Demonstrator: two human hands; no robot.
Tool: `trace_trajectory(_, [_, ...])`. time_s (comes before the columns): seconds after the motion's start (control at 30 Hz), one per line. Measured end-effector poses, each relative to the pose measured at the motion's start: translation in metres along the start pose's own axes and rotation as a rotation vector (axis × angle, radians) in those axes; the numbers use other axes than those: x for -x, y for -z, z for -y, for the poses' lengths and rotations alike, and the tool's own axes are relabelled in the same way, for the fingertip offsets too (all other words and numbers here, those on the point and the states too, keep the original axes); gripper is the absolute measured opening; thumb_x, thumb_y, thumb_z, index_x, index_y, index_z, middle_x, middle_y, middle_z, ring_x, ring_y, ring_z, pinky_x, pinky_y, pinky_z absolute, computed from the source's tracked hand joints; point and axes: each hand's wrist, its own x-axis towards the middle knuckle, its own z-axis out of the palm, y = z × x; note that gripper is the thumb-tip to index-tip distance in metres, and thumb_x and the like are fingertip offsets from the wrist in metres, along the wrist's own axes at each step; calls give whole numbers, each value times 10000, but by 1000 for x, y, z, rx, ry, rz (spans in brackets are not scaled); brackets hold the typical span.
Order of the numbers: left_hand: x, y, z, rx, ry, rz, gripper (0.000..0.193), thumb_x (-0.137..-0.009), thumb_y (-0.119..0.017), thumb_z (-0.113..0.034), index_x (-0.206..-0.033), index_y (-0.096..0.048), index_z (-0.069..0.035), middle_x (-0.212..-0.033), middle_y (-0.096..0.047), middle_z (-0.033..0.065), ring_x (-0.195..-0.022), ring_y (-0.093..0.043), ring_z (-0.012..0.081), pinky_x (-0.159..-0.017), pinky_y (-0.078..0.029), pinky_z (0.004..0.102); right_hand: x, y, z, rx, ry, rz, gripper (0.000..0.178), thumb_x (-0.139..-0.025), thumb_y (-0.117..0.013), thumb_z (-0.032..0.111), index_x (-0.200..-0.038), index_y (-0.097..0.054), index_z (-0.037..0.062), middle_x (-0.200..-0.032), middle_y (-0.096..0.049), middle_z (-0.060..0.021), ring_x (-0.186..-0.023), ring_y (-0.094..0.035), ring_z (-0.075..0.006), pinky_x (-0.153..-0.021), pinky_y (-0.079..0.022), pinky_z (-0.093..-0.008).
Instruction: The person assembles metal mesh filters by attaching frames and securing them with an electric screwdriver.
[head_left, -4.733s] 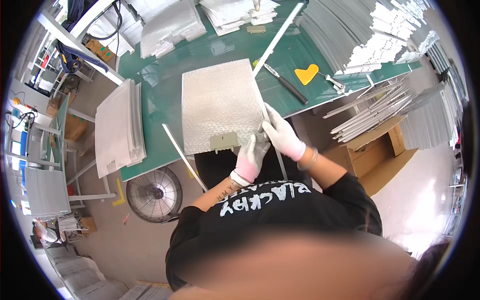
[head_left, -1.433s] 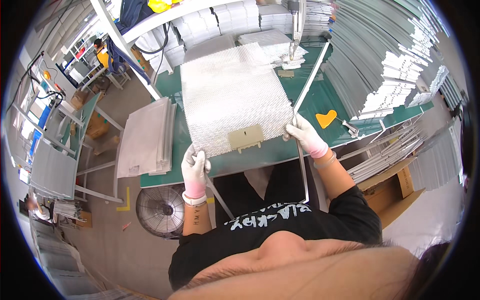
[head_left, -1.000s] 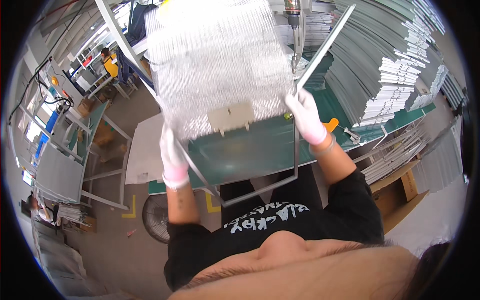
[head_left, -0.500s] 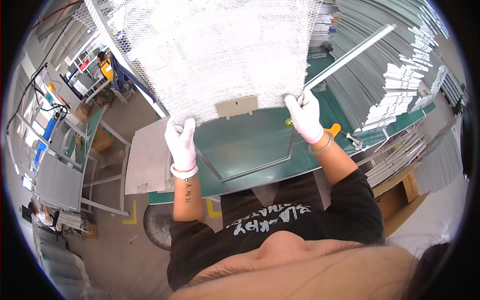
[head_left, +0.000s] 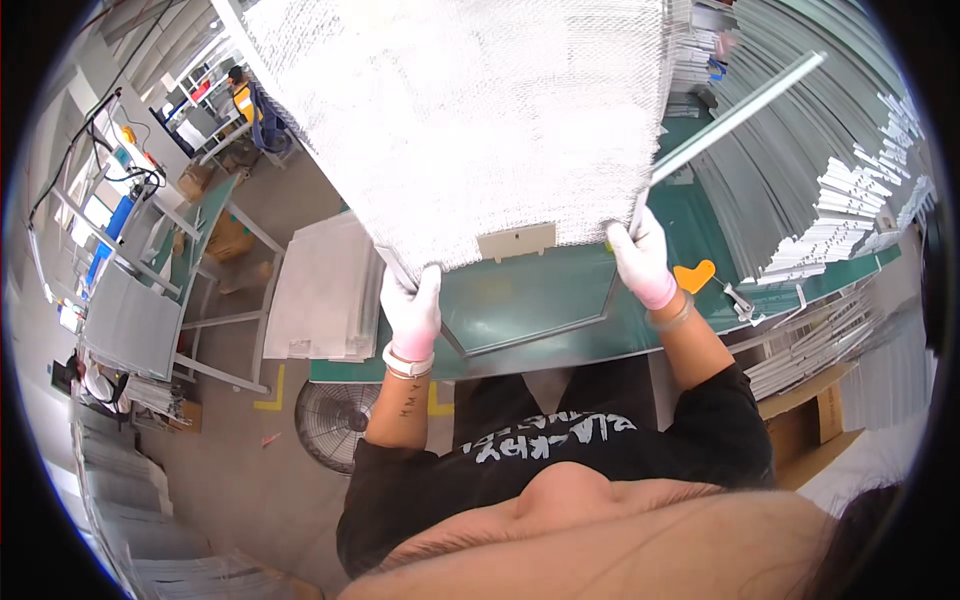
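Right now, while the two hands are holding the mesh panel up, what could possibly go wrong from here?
The left hand and right hand grip only near the lower corners of the mesh panel, so its tall upper part might tip or bend. The long pale strip slants out beside the right hand toward the grey stack and could knock it. The panel also hides what lies behind it, so an unseen bump is possible.

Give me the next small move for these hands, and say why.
I'd likely ease the mesh panel toward the near grey bar: the left hand and right hand grip at either side of it, and green table shows between that bar and the panel's near edge, where the beige plate sits.
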Motion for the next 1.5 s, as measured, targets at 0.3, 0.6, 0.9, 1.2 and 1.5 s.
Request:
trace_trajectory(0.3, [4,54,23,-271,330,536,483,-866,-739,-89,-1278,-523,43,-1168,-645,77,-1051,-591,138,-920,-476,302,5,54,10,321,-62,489,361,-910,-600,68,-1252,-550,-33,-1108,-645,-48,-960,-598,-110,-885,-482,-285])
trace_trajectory(0.6, [-29,6,-27,-5,-71,-12,258,-896,-604,14,-1151,-585,46,-932,-652,14,-726,-493,23,-654,-381,174,-11,2,35,414,93,-210,240,-841,-742,129,-788,-534,23,-615,-468,44,-581,-406,-46,-528,-381,-244])
trace_trajectory(0.9, [13,22,21,59,-26,22,319,-900,-609,2,-1207,-543,53,-1001,-626,28,-818,-539,65,-733,-453,215,9,14,1,67,-78,49,236,-940,-584,58,-1157,-600,-34,-1054,-658,-16,-947,-566,-67,-872,-470,-260])
trace_trajectory(1.2, [69,34,80,-58,74,56,300,-920,-686,-198,-1100,-586,21,-893,-613,12,-760,-530,78,-689,-448,246,71,26,-54,179,-192,66,332,-960,-603,180,-1208,-581,-40,-1124,-669,-76,-1037,-598,-135,-940,-458,-303])
trace_trajectory(1.5, [-7,72,15,94,132,441,815,-773,-848,-365,-1371,-466,36,-1351,-544,88,-1238,-522,212,-1044,-422,368,7,53,4,-13,-188,257,337,-934,-568,131,-1232,-542,-25,-1161,-621,-56,-1096,-565,-136,-991,-427,-317])
